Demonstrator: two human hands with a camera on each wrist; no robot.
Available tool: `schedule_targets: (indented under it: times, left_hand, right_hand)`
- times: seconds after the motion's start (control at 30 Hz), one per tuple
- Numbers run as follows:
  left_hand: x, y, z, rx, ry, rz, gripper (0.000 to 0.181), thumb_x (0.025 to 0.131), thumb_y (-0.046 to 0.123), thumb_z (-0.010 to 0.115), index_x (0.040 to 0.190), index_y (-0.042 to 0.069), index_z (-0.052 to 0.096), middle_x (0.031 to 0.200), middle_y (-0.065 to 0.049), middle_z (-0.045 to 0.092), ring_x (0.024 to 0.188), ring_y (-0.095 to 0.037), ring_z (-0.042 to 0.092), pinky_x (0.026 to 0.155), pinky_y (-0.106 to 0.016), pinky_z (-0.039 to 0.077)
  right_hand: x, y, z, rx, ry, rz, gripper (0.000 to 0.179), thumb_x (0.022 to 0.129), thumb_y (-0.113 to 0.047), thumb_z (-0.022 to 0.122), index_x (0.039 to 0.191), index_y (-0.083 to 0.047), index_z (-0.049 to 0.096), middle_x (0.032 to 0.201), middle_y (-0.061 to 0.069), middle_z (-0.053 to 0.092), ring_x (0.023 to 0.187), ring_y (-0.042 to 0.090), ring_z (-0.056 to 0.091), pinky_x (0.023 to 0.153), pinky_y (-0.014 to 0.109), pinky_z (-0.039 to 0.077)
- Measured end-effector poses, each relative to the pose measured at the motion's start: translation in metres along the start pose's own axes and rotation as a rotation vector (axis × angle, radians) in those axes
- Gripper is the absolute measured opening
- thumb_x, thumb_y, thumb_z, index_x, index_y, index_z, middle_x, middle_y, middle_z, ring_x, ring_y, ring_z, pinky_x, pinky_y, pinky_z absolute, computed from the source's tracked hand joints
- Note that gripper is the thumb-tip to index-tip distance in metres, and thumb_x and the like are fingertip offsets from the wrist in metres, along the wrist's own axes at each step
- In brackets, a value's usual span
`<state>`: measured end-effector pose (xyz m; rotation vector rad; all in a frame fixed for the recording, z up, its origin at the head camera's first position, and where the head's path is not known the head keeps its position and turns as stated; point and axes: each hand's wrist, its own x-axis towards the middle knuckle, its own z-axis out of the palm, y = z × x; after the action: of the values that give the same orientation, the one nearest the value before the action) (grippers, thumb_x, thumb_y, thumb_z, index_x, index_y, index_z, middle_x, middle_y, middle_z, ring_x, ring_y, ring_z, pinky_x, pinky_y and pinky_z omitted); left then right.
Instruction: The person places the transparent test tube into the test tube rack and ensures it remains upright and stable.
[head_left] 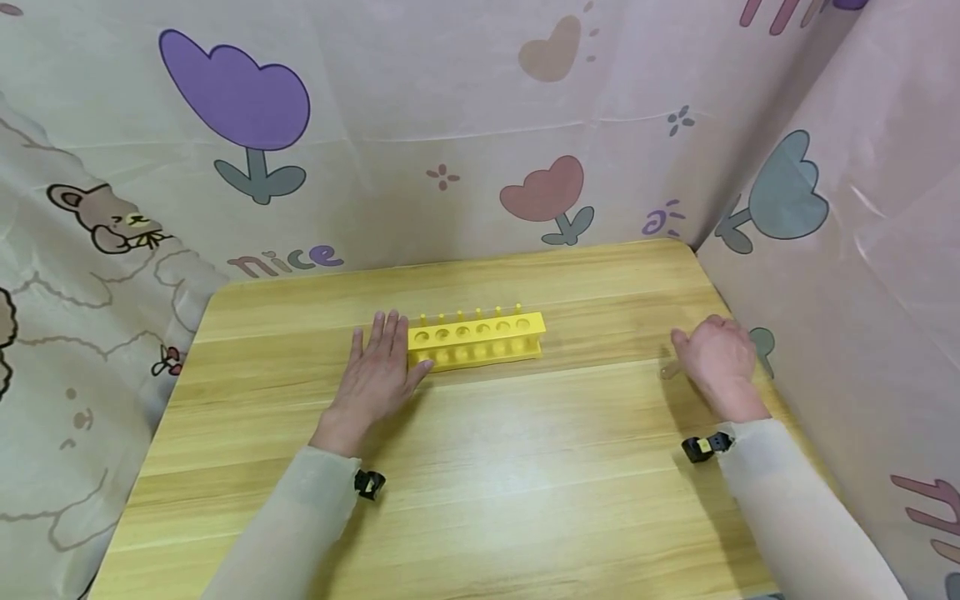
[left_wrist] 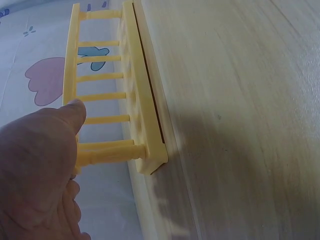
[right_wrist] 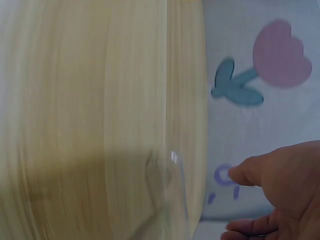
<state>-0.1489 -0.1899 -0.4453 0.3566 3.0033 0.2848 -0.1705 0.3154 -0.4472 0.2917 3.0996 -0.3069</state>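
Note:
A yellow test tube rack (head_left: 474,340) stands upright on the wooden table, with a row of round holes and short pegs along its back. My left hand (head_left: 378,367) rests against the rack's left end, fingers extended and thumb across the front. In the left wrist view the thumb touches the edge of the rack's upper plate (left_wrist: 71,60). Far to the right, my right hand (head_left: 716,357) hovers by a clear test tube (right_wrist: 181,200) low at the tabletop. The right wrist view shows thumb and fingers apart, beside the tube. The tube's far end is out of sight.
The wooden table (head_left: 487,483) meets a printed curtain (head_left: 420,100) at the back. More curtain hangs along the left and right sides, close to my right hand. A small black device (head_left: 370,484) is strapped at the left wrist, another (head_left: 701,447) at the right.

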Motion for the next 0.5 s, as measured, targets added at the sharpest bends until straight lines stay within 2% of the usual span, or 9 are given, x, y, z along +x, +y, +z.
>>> schedule_targets:
  times: [0.17, 0.3, 0.43, 0.5]
  left_hand:
    - [0.000, 0.001, 0.000, -0.014, -0.004, -0.002, 0.089, 0.111, 0.055, 0.041, 0.168, 0.001, 0.000, 0.176, -0.019, -0.005, 0.163, -0.037, -0.008, 0.131, -0.063, -0.004]
    - [0.000, 0.002, 0.000, -0.019, -0.005, -0.003, 0.090, 0.111, 0.057, 0.040, 0.168, 0.001, -0.001, 0.176, -0.019, -0.005, 0.163, -0.036, -0.009, 0.131, -0.062, -0.006]
    - [0.000, 0.001, 0.000, -0.020, -0.006, -0.005, 0.090, 0.111, 0.057, 0.040, 0.168, 0.001, -0.001, 0.176, -0.019, -0.005, 0.163, -0.036, -0.010, 0.131, -0.063, -0.005]
    - [-0.001, 0.002, 0.000, -0.023, -0.008, -0.006, 0.090, 0.111, 0.057, 0.040, 0.168, 0.001, -0.002, 0.176, -0.019, -0.006, 0.163, -0.036, -0.010, 0.131, -0.063, -0.005]
  right_hand:
    - [0.006, 0.021, -0.002, 0.008, -0.091, 0.060, 0.071, 0.108, -0.047, 0.042, 0.105, 0.021, 0.062, 0.112, 0.041, 0.060, 0.101, 0.058, 0.061, 0.067, 0.060, 0.052]
    - [0.007, 0.028, -0.001, 0.017, -0.150, 0.086, 0.073, 0.109, -0.049, 0.040, 0.106, 0.020, 0.064, 0.116, 0.044, 0.062, 0.101, 0.058, 0.063, 0.065, 0.059, 0.053]
    - [0.008, 0.030, 0.003, 0.030, -0.189, 0.081, 0.070, 0.110, -0.050, 0.039, 0.095, 0.013, 0.064, 0.105, 0.042, 0.066, 0.088, 0.051, 0.066, 0.061, 0.053, 0.053]
    - [0.010, 0.030, 0.004, 0.035, -0.215, 0.098, 0.069, 0.110, -0.052, 0.037, 0.093, 0.009, 0.064, 0.105, 0.040, 0.067, 0.087, 0.049, 0.066, 0.060, 0.051, 0.052]
